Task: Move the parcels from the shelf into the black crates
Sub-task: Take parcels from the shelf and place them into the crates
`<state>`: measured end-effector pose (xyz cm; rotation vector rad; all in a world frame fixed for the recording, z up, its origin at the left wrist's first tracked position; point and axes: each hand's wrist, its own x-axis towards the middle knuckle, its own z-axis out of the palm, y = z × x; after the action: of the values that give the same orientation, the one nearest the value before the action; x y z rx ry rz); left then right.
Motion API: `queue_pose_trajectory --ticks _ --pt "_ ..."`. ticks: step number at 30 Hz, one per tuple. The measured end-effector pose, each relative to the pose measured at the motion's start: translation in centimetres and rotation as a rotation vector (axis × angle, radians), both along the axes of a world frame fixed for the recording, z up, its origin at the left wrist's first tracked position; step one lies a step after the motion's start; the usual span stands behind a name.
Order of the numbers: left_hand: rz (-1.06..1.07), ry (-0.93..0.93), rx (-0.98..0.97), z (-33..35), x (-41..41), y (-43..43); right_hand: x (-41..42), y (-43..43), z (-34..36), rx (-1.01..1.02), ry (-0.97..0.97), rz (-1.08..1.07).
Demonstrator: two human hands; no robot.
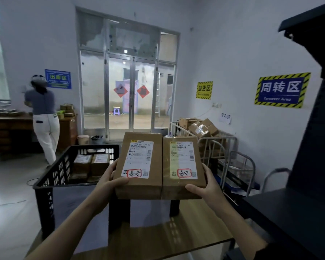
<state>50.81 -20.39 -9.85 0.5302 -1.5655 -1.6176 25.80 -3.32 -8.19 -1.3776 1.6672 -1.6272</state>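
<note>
gripping two brown cardboard parcels, one in each hand: left hand (pixel 109 182) clasped round the near left corner of the left parcel (pixel 139 186), thumb laid over the top face, fingers up along the side; right hand (pixel 204 186) clasped the same way round the near right corner of the right parcel (pixel 182 188). held flat, side by side, long edges touching, labels up, in the air above a wooden table (pixel 158 233). white shipping label with barcodes on each, plus a red-bordered sticker with handwriting near the front edge; yellow tape down the right one's label. just past the held pair to the left, black crate (pixel 53 175) with perforated walls, with more brown parcels in the crate (pixel 91 164). under the held pair, dark uprights, too hidden to make out. at the right edge, dark shelf unit (pixel 308 175), close by. behind on the right, white wire cart (pixel 212 141) heaped with cardboard boxes (pixel 201 127). on the right wall, blue sign (pixel 281 90) with a yellow-and-black border reading "turnover area", and a smaller yellow sign (pixel 204 90) further back. straight ahead, glass doors (pixel 131 102) with two red diamond decorations, purple stool (pixel 116 110) outside. far left, another person (pixel 43 113) in a grey top and white trousers, back turned, standing at a wooden desk (pixel 8 128).
</note>
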Motion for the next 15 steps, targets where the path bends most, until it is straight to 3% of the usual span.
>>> queue_pose_trajectory --ticks 15 --pt "0.205 -0.041 -0.025 0.3 11.6 -10.9 8.3 -16.2 -0.1 0.006 0.008 0.212"
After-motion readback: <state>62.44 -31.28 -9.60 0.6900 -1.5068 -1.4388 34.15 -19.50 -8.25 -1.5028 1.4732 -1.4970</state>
